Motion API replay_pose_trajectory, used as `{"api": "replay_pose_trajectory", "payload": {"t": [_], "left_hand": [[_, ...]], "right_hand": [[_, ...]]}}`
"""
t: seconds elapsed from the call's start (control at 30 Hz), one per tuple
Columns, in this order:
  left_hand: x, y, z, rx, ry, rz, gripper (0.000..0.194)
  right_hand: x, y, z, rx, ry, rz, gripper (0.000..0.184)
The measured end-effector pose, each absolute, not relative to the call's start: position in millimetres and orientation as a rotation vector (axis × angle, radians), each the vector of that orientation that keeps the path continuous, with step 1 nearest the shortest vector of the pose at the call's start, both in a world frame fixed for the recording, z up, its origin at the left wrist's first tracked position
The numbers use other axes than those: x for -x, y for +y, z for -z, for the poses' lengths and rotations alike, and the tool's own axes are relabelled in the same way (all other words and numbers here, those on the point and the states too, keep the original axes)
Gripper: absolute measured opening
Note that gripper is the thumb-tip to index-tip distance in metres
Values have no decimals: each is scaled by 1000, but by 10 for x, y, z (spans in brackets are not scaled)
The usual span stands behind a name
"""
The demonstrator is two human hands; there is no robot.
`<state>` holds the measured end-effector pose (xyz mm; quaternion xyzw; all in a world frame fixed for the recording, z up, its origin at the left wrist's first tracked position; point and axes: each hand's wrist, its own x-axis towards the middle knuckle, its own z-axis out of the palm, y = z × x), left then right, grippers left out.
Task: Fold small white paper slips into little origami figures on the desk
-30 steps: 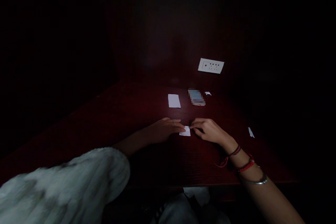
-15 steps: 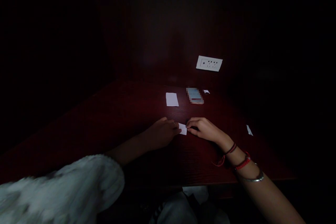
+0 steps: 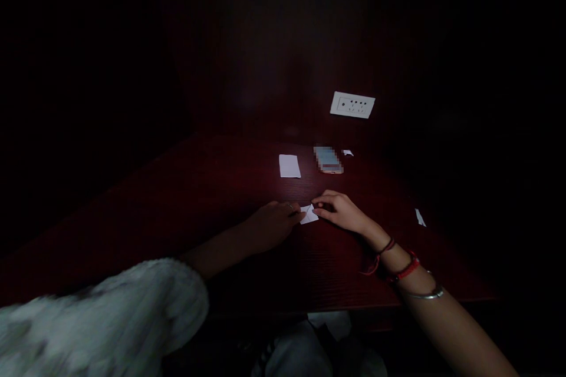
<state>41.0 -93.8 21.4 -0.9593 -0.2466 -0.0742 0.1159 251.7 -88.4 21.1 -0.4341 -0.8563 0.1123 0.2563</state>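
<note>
A small square of white paper [image 3: 308, 215], with crease lines across it, lies on the dark red table between my hands. My left hand [image 3: 275, 222] pinches its left edge, with the thumb on top and a ring on one finger. At the right edge, the thumb and fingertips of my right hand [image 3: 338, 210] close on an upper corner that looks slightly raised. Shadow hides part of the left fingers.
Beyond my hands lie a white sheet of paper [image 3: 289, 166] and a phone [image 3: 328, 159] with a blurred screen. One paper scrap [image 3: 348, 153] sits behind the phone, another strip of paper [image 3: 420, 217] to the right. A white socket plate [image 3: 352, 105] is on the wall above the table [image 3: 212, 177].
My left hand has drawn back from lying flat over the paper to pinching its left edge. The small paper is turned a little, and the right fingers have shifted up to its corner.
</note>
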Motion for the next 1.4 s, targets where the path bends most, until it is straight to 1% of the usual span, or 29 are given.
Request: {"api": "replay_pose_trajectory", "payload": {"t": [0.33, 0.47, 0.67, 0.9, 1.23, 1.4], "left_hand": [[-371, -920, -190, 2865, -652, 170, 41], [-363, -923, -211, 2870, -649, 155, 43], [-355, -947, -258, 2891, -653, 146, 40], [-357, -920, -225, 2913, -678, 212, 39], [-382, -936, -220, 2877, -681, 205, 38], [-402, -943, -232, 2865, -699, 188, 36]], "right_hand": [[-2498, -888, -209, 1134, -2306, -410, 8], [-2510, -950, -280, 1042, -2398, -396, 11], [-2539, -994, -314, 955, -2568, -264, 17], [-2535, -1011, -290, 986, -2651, -133, 20], [-2505, -1042, -347, 1042, -2705, 14, 20], [-2493, -1091, -364, 1082, -2683, 21, 23]]}}
